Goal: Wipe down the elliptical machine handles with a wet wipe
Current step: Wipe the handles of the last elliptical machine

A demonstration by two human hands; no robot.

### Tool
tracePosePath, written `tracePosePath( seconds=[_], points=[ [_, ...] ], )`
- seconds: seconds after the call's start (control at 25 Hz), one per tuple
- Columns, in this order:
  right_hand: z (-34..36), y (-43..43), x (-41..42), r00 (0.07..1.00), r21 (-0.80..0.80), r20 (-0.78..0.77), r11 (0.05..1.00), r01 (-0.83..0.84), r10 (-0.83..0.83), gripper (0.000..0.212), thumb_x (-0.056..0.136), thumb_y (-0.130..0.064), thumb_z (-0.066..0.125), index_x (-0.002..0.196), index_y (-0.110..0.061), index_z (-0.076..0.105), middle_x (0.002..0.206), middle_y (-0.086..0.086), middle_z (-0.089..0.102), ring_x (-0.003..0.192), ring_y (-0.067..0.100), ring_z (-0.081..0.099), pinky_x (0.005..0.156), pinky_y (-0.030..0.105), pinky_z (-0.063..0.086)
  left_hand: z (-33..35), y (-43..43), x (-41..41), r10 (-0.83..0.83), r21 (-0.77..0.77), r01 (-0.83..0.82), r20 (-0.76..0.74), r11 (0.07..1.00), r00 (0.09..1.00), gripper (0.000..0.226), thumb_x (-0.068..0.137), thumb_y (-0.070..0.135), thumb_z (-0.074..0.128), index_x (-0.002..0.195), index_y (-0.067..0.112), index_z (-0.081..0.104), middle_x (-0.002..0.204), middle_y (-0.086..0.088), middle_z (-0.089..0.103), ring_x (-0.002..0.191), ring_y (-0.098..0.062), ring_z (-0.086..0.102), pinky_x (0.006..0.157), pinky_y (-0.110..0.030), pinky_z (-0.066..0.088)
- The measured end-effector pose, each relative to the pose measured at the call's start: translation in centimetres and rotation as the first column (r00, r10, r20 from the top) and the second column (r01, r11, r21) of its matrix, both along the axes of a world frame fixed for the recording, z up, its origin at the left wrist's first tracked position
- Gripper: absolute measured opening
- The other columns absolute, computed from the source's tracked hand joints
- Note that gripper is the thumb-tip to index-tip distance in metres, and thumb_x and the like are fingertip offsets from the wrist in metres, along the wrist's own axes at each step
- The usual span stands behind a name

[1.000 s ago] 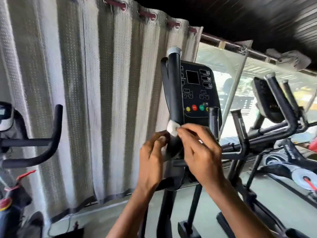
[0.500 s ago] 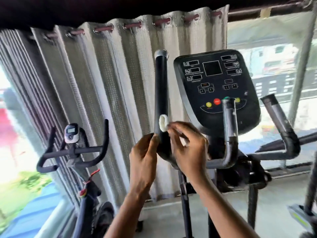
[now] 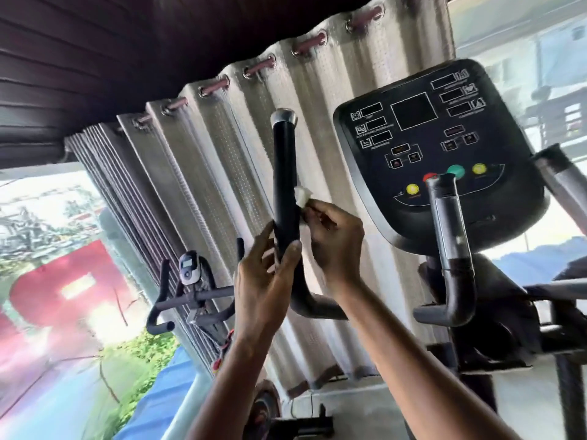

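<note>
The left hand (image 3: 263, 271) clasps the lower stretch of the elliptical's tall left handle (image 3: 283, 166), thumb across the front and fingers behind, apparently to steady the tube against the rubbing. The right hand (image 3: 333, 239) pinches a small bunched wet wipe (image 3: 301, 195) in its fingertips and presses it to the right side of that handle, about midway up, just above the left hand. Bunching the wipe likely puts pressure on a narrow strip, so the upper end near the silver cap looks not yet covered. The short inner grip (image 3: 451, 236) below the console (image 3: 435, 147) stands untouched, well apart. Behind hangs a pale eyelet curtain (image 3: 216, 160) under a dark slatted ceiling (image 3: 95, 58); an exercise bike (image 3: 190, 281) stands at the window on the left, over a grey floor (image 3: 365, 404).
</note>
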State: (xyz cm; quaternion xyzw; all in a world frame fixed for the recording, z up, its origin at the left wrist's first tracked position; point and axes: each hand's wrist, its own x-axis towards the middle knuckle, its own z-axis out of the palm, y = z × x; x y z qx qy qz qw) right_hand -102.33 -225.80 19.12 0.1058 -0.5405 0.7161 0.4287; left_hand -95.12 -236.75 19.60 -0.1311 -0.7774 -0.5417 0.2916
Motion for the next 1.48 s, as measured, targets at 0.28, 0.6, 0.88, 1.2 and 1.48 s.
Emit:
tracePosePath(
  seconds=[0.28,0.6,0.88,1.2,1.48],
  points=[
    [10.2,2.8,-9.3,1.000,-0.001,-0.014,1.000,-0.016,0.016,0.009,0.085,-0.018,0.073,0.088,-0.015,0.080,0.071,-0.001,0.074,0.071,0.015,0.072,0.071,0.043,0.058,0.5,0.4,0.2,0.068,-0.094,-0.072,-0.050,0.993,0.996,0.050,0.091,0.040,0.066,0.140,0.030,0.064,0.108,0.008,0.079,0.088,-0.006,0.076,0.074,-0.025,0.058],
    [7.8,2.6,-7.2,0.985,0.102,-0.158,0.991,0.087,-0.070,0.017,0.089,-0.020,0.072,0.098,-0.008,0.079,0.083,0.002,0.078,0.072,0.016,0.074,0.071,0.048,0.059,0.7,0.6,0.7,0.042,-0.139,-0.049,-0.051,0.989,0.998,0.036,0.105,0.020,0.057,0.140,0.023,0.064,0.111,-0.003,0.079,0.102,-0.010,0.074,0.081,-0.004,0.047],
    [-1.4,1.6,1.0,0.981,0.284,-0.193,0.955,0.086,-0.030,0.008,0.092,-0.011,0.070,0.093,-0.008,0.078,0.083,0.002,0.076,0.075,0.012,0.072,0.066,0.040,0.057,-0.5,0.6,1.3,-0.024,-0.009,0.025,0.012,1.000,1.000,0.043,0.096,0.031,0.047,0.121,0.061,0.066,0.127,0.015,0.072,0.126,-0.005,0.063,0.112,-0.045,0.046],
    [-8.5,2.2,6.9,0.975,0.509,-0.199,0.839,0.193,-0.103,0.020,0.088,0.002,0.071,0.103,-0.010,0.078,0.099,-0.002,0.075,0.087,0.011,0.071,0.077,0.030,0.060,-3.2,-1.5,1.7,-0.084,-0.060,0.084,0.005,0.995,0.996,0.050,0.100,0.037,0.052,0.148,0.026,0.055,0.141,0.007,0.065,0.137,-0.012,0.056,0.117,-0.050,0.042],
    [-10.2,0.4,7.7,0.962,0.418,-0.135,0.866,0.273,-0.238,0.029,0.085,0.008,0.070,0.108,-0.009,0.077,0.103,0.000,0.074,0.091,0.011,0.071,0.081,0.027,0.059,-4.9,-2.2,1.4,-0.159,0.019,0.159,0.008,0.987,0.987,0.043,0.097,0.044,0.057,0.140,0.045,0.059,0.144,0.003,0.064,0.135,-0.016,0.059,0.113,-0.049,0.046]
  ],
)
